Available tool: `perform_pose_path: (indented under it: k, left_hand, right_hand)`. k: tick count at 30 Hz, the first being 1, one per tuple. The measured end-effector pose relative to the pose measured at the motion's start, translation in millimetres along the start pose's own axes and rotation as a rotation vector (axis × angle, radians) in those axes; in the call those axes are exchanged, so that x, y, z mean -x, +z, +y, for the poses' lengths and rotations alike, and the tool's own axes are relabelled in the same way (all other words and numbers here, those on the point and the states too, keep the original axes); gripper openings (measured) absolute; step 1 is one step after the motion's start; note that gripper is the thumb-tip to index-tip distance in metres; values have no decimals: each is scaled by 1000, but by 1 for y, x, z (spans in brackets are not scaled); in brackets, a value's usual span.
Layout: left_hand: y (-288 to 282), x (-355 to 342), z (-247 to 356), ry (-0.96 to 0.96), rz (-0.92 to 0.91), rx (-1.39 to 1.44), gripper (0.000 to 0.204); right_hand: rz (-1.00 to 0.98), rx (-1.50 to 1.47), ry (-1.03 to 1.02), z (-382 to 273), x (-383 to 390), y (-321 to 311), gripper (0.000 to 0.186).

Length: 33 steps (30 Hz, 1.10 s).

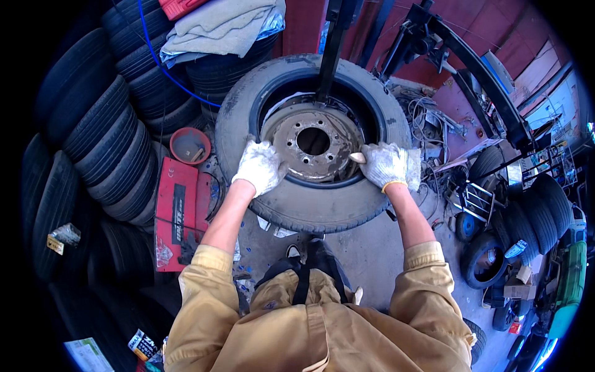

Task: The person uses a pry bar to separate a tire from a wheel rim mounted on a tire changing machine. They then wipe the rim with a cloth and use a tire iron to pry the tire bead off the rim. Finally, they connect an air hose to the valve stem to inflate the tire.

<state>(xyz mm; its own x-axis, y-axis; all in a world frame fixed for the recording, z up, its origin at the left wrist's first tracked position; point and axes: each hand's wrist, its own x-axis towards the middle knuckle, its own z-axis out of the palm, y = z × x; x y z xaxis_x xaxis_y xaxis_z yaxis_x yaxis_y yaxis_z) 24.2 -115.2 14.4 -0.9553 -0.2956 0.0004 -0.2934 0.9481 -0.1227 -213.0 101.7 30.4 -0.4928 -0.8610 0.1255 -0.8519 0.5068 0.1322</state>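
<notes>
A large tyre [310, 208] lies before me with a muddy steel wheel [291, 149] inside its opening. My left hand [260, 166] in a white glove has its fingers curled over the tyre's inner left edge. My right hand [381, 166], also gloved, grips the inner right edge; a small pale tip at its thumb side is too small to make out. A black metal arm [330, 53] stands over the wheel, its lower end inside the tyre opening near the back.
Stacked tyres [105, 149] line the left. Near them sit a red machine part [170, 204] and a red bowl [189, 141]. A black machine frame [483, 80] stands back right, with coiled cables [427, 118], scattered tyres [539, 223] and a blue-wheeled trolley [468, 201].
</notes>
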Motion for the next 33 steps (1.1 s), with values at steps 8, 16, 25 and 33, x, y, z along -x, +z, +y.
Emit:
perform_pose_path:
  k: [8,16,25,33]
  left_hand:
    - [4,0,13,-19,81,53,33]
    - [-25,-15,84,-11,86,16,35]
    - [-31,-87,232,-314,212,40,30]
    - [-71,-117,246,-393,514,-37,17]
  right_hand:
    - [5,-80,12,7,14,10,21]
    - [0,-223,-111,91,-11,56,26]
    - [103,-419,-233,197,-81,154,24]
    - [38,-678,-254,205,-94,222,22]
